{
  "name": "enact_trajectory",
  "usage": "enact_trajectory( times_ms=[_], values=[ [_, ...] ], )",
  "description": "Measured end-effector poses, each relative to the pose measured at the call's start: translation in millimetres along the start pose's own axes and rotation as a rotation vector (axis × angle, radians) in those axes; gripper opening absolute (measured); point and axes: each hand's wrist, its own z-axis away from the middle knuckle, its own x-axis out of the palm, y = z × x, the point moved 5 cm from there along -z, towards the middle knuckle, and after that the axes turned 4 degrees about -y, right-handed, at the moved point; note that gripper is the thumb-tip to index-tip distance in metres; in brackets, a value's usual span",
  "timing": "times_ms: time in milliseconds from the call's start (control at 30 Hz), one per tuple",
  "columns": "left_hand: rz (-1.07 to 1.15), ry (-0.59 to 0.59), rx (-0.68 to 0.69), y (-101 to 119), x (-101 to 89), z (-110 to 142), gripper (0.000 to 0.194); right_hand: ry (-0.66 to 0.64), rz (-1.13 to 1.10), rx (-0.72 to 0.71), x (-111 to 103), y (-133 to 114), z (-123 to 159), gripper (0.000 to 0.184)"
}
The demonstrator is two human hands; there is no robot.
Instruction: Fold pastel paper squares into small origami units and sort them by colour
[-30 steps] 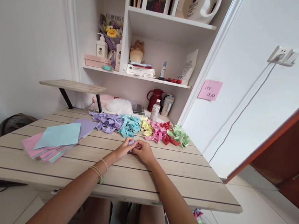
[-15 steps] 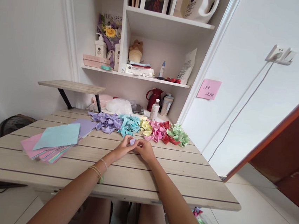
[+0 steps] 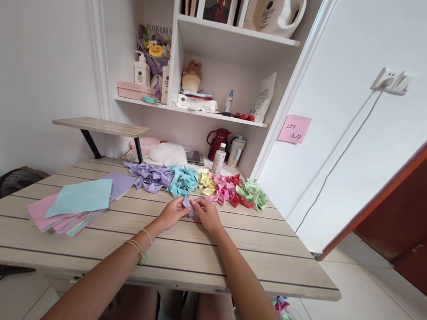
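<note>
Between my two hands is a small piece of folded purple paper [image 3: 187, 203], held just above the table. My left hand [image 3: 173, 211] pinches its left side, fingers closed. My right hand [image 3: 205, 214] grips the right side between thumb and fingers. Just beyond them lies a row of folded paper pieces in colour groups: purple [image 3: 154, 177], light blue [image 3: 182, 179], yellow [image 3: 206, 180], pink [image 3: 220, 188], red [image 3: 237, 197] and green [image 3: 253, 193]. Off to the left, a fanned stack of coloured paper sheets [image 3: 81, 197] has a light blue sheet on top.
The slatted wooden table [image 3: 263, 265] meets a white shelf unit [image 3: 241, 32] at the back. A small raised stand [image 3: 101, 126] occupies the back left. A bottle [image 3: 218, 159], a red jug [image 3: 218, 143] and a tumbler [image 3: 236, 151] stand behind the paper row.
The purple paper has been turned in my fingers and more of it shows between the hands. My hands have shifted only slightly, and the camera view has tilted a little.
</note>
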Motion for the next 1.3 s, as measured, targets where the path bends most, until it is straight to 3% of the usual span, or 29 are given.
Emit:
enact_trajectory(
  times_ms=[100,267,400,633,967,1200,1300],
  values=[
    [0.01,0.07,-0.032,0.4,-5.4,-0.9,0.037,0.055,-0.012,0.016,-3.1,-0.8,0.1,0.03],
    [0.011,0.147,-0.034,2.7,-13.2,-0.4,0.038,0.06,-0.178,0.101,1.0,12.4,0.7,0.055],
    [-0.009,0.157,-0.034,3.0,-14.4,-0.7,0.038,0.029,-0.306,0.189,6.4,24.6,1.0,0.045],
    [-0.011,0.198,-0.073,2.2,-17.5,-0.1,0.037,0.158,-0.412,0.198,-4.7,25.2,-1.4,0.041],
    [0.01,0.218,-0.046,6.6,-18.5,0.7,0.036,0.145,-0.356,0.179,-5.9,20.2,-2.3,0.044],
    [-0.072,0.256,-0.026,0.4,-20.0,-1.1,0.04,0.025,-0.296,0.125,-2.9,11.9,-0.1,0.036],
    [-0.087,0.271,0.013,-2.4,-23.3,-2.7,0.041,0.04,-0.283,0.137,-4.3,13.1,1.0,0.036]
  ],
)
